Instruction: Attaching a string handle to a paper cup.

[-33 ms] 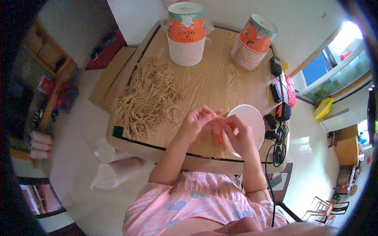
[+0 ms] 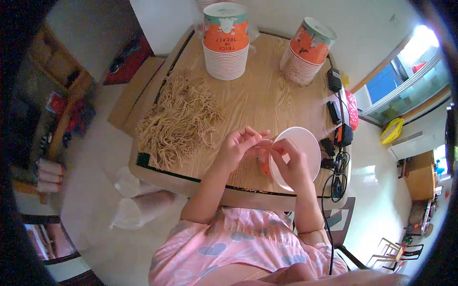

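Note:
Just in front of me at the table's near edge, both hands work close together beside a paper bucket point(image 2: 305, 148). The bucket lies tilted, its wide white mouth facing up and right, with a bit of its orange outside showing on the left. My left hand point(image 2: 241, 147) pinches with thumb and forefinger at the bucket's left side. Opposite it, my right hand point(image 2: 291, 162) is closed in a pinch, overlapping the bucket's rim. Whatever thin thing sits between the fingertips is too small and blurred to name. A heap of tan twisted cords point(image 2: 181, 119) lies left of my hands.
Two stacks of nested paper buckets, one point(image 2: 226, 43) at the far middle and another point(image 2: 307, 50) at the far right, stand on the wooden table point(image 2: 262, 100). Black power adapters point(image 2: 343, 136) and coiled cables point(image 2: 338, 178) line the right edge. Plastic-wrapped stacks point(image 2: 143, 207) lie on the floor to the left.
My fingertips have shifted very slightly beside the bucket. Everything else stays where it was.

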A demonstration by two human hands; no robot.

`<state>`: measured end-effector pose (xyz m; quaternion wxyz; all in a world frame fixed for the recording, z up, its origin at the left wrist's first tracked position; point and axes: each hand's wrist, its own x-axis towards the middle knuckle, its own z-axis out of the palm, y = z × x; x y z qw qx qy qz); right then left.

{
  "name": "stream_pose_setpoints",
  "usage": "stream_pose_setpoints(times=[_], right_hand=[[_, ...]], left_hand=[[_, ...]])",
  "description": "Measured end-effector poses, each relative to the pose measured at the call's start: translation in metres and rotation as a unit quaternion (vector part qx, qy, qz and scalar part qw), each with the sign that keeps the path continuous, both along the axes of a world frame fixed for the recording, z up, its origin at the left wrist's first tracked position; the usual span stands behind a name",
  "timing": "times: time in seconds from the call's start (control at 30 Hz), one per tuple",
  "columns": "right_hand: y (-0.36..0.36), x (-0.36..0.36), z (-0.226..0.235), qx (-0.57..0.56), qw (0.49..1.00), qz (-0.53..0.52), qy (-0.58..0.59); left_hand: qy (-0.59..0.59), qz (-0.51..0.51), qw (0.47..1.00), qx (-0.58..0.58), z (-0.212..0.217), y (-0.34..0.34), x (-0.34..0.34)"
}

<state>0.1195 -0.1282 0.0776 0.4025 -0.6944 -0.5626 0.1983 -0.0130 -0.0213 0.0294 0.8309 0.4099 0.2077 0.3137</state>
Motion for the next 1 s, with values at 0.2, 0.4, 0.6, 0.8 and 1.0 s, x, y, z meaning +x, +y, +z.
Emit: stream_pose_setpoints(times=[0.2,0.4,0.6,0.8,1.0], right_hand=[[0.016,0.019,-0.002,-0.001,0.993,-0.011,0.119],[0.032,0.019,0.014,-0.022,0.995,-0.031,0.088],[0.039,0.017,0.005,0.072,0.990,-0.009,0.122],[0.009,0.017,0.005,0.012,0.999,0.033,-0.024],[-0.011,-0.003,-0.021,-0.101,0.991,0.049,-0.077]], left_hand=[[0.002,0.038,0.995,0.092,-0.004,0.005,0.014],[0.145,0.074,0.922,0.352,0.002,0.006,0.023],[0.113,-0.009,0.982,0.150,-0.015,0.027,0.036],[0.080,0.024,0.994,0.070,-0.033,0.042,0.034],[0.110,0.089,0.975,0.169,-0.026,0.036,0.036]])
